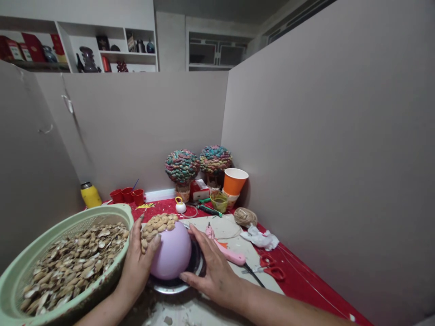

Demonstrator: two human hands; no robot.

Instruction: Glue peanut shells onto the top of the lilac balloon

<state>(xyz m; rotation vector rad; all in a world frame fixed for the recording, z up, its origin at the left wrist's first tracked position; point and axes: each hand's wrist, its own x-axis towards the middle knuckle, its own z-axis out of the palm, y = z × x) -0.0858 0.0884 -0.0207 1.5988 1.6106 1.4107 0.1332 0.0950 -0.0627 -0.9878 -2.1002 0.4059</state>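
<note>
A smooth lilac ball, perhaps a balloon [173,253], sits in a shiny round metal dish [166,289]. Peanut shells [159,226] cover its upper left part. My left hand [141,251] cups the ball on the shell-covered side, its thumb lying on the front. On the other side my right hand [212,262] curves round the ball, with thumb low and fingers near the top. Between them, both hands hold the ball. Close to my right hand lies a pink glue gun [231,254] with a dark cord.
A green colander [127,217] of peanut shells stands at left. Red scissors [274,271], white tissue [260,237] and a twine ball [245,217] lie right. Behind are two colourful shell-covered trees [182,167], an orange paper cup [234,183], red cups [127,194] and a yellow bottle [90,195]. Grey partitions [146,122] surround the table.
</note>
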